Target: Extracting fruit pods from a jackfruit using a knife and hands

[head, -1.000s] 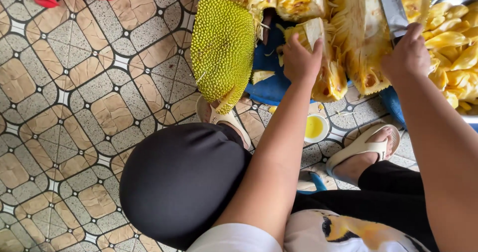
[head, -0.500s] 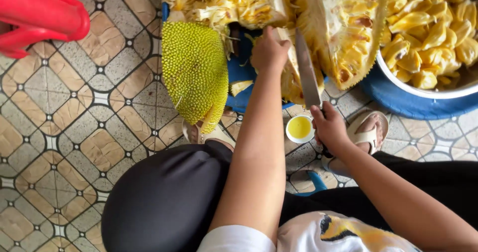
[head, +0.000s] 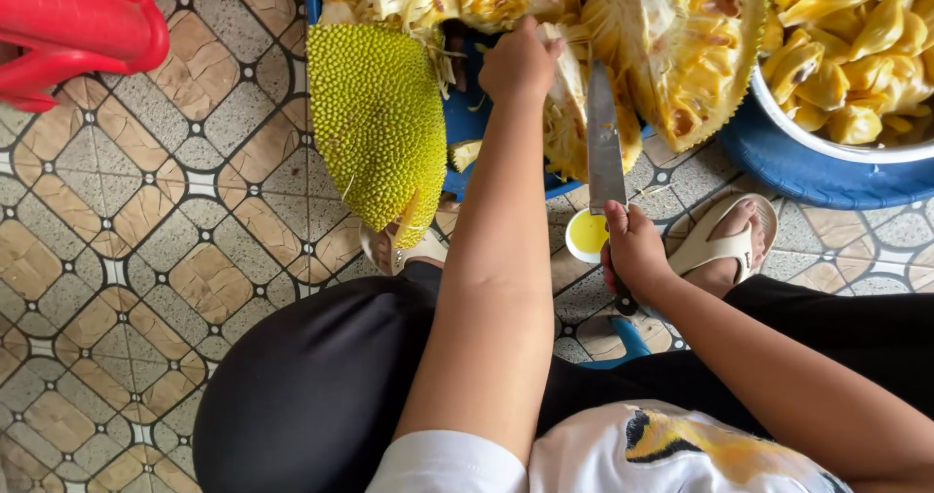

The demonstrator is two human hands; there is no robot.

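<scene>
My left hand [head: 519,63] grips a wedge of cut jackfruit [head: 562,123] that lies on a blue tray [head: 467,123]. My right hand [head: 634,250] holds a knife [head: 603,143] by its handle, blade pointing up beside that wedge. A big jackfruit half with spiky green rind [head: 375,118] lies to the left of my left arm. Another open piece with yellow flesh [head: 681,55] lies to the right of the blade. A small white cup of yellow liquid [head: 586,235] stands on the floor next to my right hand.
A white bowl [head: 827,143] full of yellow jackfruit pods rests on a blue ring at the upper right. A red plastic stool [head: 78,26] stands at the upper left. Patterned floor tiles [head: 146,259] spread to the left. My sandalled feet and black-clad knees fill the lower part.
My right hand has drawn the knife back from the fruit toward my body, down beside the small cup. My left hand stays on the jackfruit wedge. The view shifted slightly.
</scene>
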